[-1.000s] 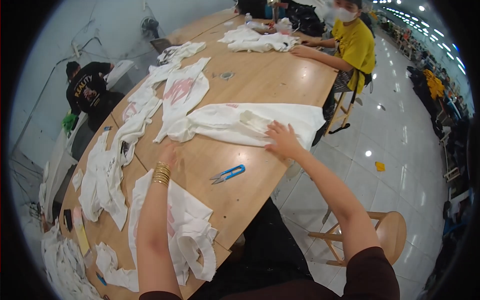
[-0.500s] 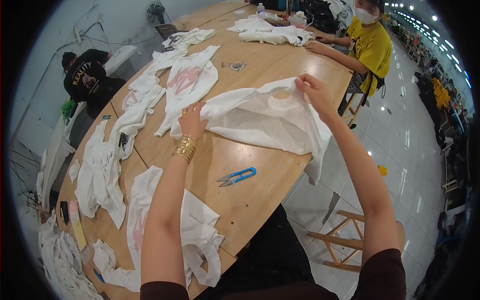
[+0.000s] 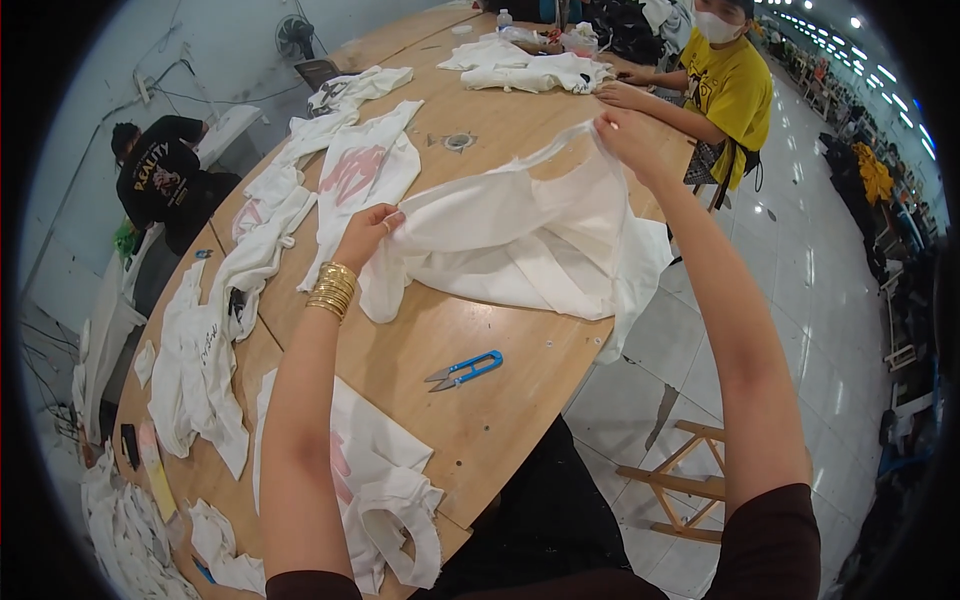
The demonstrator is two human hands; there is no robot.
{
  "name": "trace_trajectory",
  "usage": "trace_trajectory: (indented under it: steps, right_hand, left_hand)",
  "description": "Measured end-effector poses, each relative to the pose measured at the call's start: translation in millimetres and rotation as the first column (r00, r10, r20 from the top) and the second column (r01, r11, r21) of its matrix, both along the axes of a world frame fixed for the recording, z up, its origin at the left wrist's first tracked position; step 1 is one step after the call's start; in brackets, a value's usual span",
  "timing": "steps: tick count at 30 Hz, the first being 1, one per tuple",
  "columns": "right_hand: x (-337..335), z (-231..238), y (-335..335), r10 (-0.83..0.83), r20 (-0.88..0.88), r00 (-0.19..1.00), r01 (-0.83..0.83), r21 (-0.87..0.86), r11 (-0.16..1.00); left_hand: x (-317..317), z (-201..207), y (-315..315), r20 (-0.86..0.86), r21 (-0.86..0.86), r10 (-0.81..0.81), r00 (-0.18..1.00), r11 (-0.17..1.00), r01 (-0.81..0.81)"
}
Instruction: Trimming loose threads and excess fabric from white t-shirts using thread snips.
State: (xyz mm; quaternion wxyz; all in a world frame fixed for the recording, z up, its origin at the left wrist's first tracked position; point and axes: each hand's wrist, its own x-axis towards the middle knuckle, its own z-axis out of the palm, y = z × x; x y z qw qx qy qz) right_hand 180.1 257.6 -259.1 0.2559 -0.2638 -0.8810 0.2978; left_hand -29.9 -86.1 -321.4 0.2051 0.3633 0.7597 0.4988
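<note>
A white shirt (image 3: pixel 500 240) is stretched between my hands, partly lifted off the wooden table (image 3: pixel 400 360). My left hand (image 3: pixel 366 236), with gold bangles above the wrist, pinches its left end between thumb and fingers. Higher up and to the right, my right hand (image 3: pixel 626 140) is closed on the shirt's upper corner. Loose cloth hangs below that hand over the table's right edge. Nearer me lie blue-handled thread snips (image 3: pixel 468 369), blades pointing left, apart from the cloth.
White garments with pink prints (image 3: pixel 368 165) lie beyond my left hand. Another white garment (image 3: pixel 385 440) lies partly behind my left forearm. A person in yellow (image 3: pixel 730 85) sits at the far right; another in black (image 3: pixel 170 180) works at the left. A wooden stool (image 3: pixel 690 485) stands right.
My left hand has gone from lying spread on the cloth to pinching its edge. My right hand has raised its corner, and the round opening beside it no longer shows.
</note>
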Motion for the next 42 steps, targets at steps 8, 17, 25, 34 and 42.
trace_trajectory:
  steps: [8,17,25,34,42]
  right_hand:
    - [-25.5,-28.8,-56.5,-0.115,0.025,0.993,0.088,0.487,0.869]
    - [-81.4,-37.7,-176.6,0.596,-0.051,0.802,-0.514,0.449,0.731]
    - [-98.9,-63.9,-159.3,0.529,0.019,0.848,-0.507,0.315,0.802]
    - [-75.0,-76.8,-108.3,0.425,0.286,0.858,-0.471,0.110,0.875]
    - [-50.0,-92.9,-72.6,0.315,0.377,0.871,-0.367,0.073,0.928]
  left_hand:
    - [-0.6,0.2,-13.5,0.108,-0.048,0.014,0.994,0.999,-0.008]
    - [5.0,5.4,-12.7,0.064,-0.053,-0.075,0.995,0.995,0.078]
    - [0.3,5.6,-20.6,0.040,-0.080,-0.076,0.996,0.994,0.079]
    - [-4.7,-3.0,-28.6,0.054,-0.024,-0.048,0.997,0.998,0.050]
    - [1.5,-2.8,-26.1,0.063,-0.063,0.030,0.998,0.998,-0.026]
